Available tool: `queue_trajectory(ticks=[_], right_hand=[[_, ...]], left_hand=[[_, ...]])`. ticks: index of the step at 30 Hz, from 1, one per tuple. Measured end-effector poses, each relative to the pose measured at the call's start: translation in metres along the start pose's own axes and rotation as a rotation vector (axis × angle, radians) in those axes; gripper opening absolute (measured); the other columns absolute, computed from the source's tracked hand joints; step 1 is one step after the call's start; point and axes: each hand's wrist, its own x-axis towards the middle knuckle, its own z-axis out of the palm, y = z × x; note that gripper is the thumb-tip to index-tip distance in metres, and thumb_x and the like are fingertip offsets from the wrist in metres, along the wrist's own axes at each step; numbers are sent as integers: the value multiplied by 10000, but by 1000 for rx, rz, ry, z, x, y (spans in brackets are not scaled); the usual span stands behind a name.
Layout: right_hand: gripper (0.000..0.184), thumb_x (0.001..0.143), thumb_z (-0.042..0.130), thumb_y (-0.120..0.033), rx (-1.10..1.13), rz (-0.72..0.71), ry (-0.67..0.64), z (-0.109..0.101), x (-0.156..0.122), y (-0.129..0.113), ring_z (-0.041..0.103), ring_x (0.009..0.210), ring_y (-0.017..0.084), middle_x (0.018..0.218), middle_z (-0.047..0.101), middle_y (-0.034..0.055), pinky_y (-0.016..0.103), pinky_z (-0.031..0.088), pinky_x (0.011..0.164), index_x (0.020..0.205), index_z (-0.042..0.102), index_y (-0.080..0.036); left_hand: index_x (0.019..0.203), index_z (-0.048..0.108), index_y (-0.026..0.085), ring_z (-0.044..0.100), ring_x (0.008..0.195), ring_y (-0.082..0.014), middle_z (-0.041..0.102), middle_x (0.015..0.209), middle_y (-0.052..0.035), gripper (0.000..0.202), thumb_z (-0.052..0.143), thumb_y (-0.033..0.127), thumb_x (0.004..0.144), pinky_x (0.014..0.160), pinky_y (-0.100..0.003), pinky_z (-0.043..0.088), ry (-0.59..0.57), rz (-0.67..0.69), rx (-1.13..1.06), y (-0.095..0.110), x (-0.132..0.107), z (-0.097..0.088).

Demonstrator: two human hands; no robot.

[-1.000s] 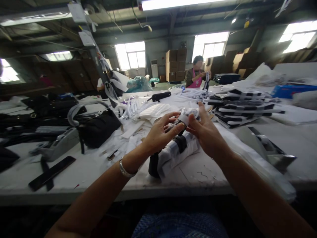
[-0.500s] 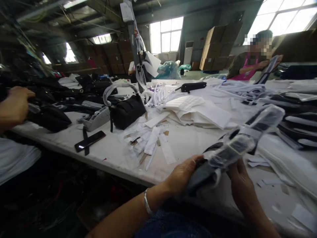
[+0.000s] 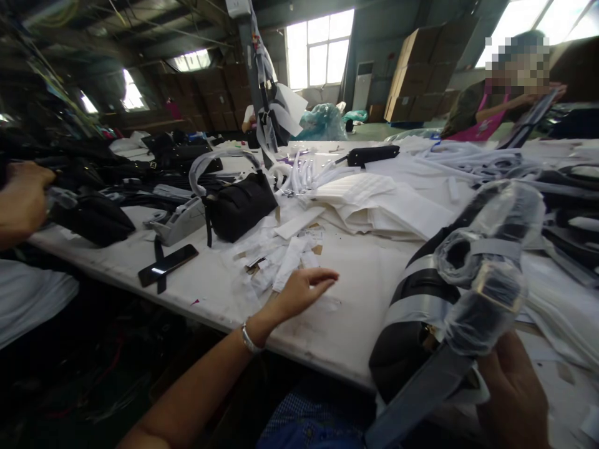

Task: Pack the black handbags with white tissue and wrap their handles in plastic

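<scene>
My working position at a white table (image 3: 346, 337), head view. My right hand (image 3: 515, 380) holds the black handbag (image 3: 393, 358) from its right side; the fingers pass behind the bag and its strap, so their exact closure on it is hidden. The handbag is at the near edge of the table, to the right of my lap, tilted, its far end pointing away from me. Pale grey bands cross its body, and a bundle of clear plastic wrap (image 3: 489, 305) covers the strap and hardware on its right side. A grey-covered strap (image 3: 416, 399) runs from this bundle down toward me. Whether the bag's underside touches the table I cannot tell.

My left hand (image 3: 302, 293) holds nothing: thumb and fingers extend to the right with a narrow gap between them, well apart from the handbag. It is nearest to a heap of white paper scraps (image 3: 287, 265). Left of the heap stands a smaller black handbag (image 3: 243, 209) with a wrapped handle, beside a grey tape dispenser (image 3: 180, 221); a dark smartphone (image 3: 175, 262) lies across a black strap. Beyond the scraps are white foam sheets (image 3: 369, 196). At far left, another person's hand (image 3: 23, 202) is near black bags; across the table, a co-worker in a pink apron (image 3: 486, 128) holds up a strap.
</scene>
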Motion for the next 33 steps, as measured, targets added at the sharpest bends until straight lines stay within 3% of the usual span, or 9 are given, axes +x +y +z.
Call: queue_trajectory(ticks=[3,6,10,14,17,24,29,33], right_hand=[[708,879,411,-685,72,180,36,-8,-6,-12,489,1345,401,1428,579,108,563,410,1090,1461,505,-294],[731,840,457,-691,114,216,28,-9,-9,-19,576,1256,400,1355,638,116,554,484,1018,1450,522,-294],[665,820,515,-657,150,191,37,-13,-15,-20,698,1050,382,1282,685,97,519,574,879,1392,569,-322],[579,780,562,-659,121,174,37,-19,-23,-14,720,986,378,1264,695,77,471,611,700,1262,654,-351],[550,762,576,-677,93,186,39,-22,-27,-1,724,977,379,1243,708,65,432,600,565,1214,676,-380],[523,802,570,-641,18,68,-15,-18,-24,25,751,908,343,1071,770,63,355,584,455,1252,655,-388],[481,836,568,-604,24,-5,42,-16,-22,25,762,886,316,1041,779,66,298,570,409,1215,685,-333],[471,847,585,-596,22,-34,37,-17,-21,31,761,921,279,1093,773,31,239,573,428,1223,680,-329]], left_hand=[[1092,738,195,682,1093,-225,741,1154,-77,227,576,265,951,965,-362,546,86,-63,186,-25,47,-29],[1063,712,171,660,1084,-236,707,1155,-95,193,625,292,942,993,-430,517,87,-136,386,-41,97,-46],[1211,614,173,633,1074,-229,622,1248,-97,310,604,360,964,919,-453,545,35,-199,595,-51,153,-55],[1241,599,169,631,1074,-241,611,1259,-98,344,614,363,957,904,-448,552,-76,-194,731,-58,189,-58],[1241,600,179,630,1077,-236,607,1268,-100,334,611,358,959,907,-442,551,-180,-167,797,-68,206,-57],[1244,597,180,632,1069,-233,608,1264,-101,337,611,358,959,900,-440,554,-318,-113,871,-94,225,-55],[1246,595,175,633,1066,-236,610,1259,-99,343,612,361,958,897,-442,555,-322,-28,842,-99,221,-61],[1237,600,171,638,1052,-231,616,1246,-98,338,614,360,957,886,-431,559,-246,90,754,-92,212,-75]])
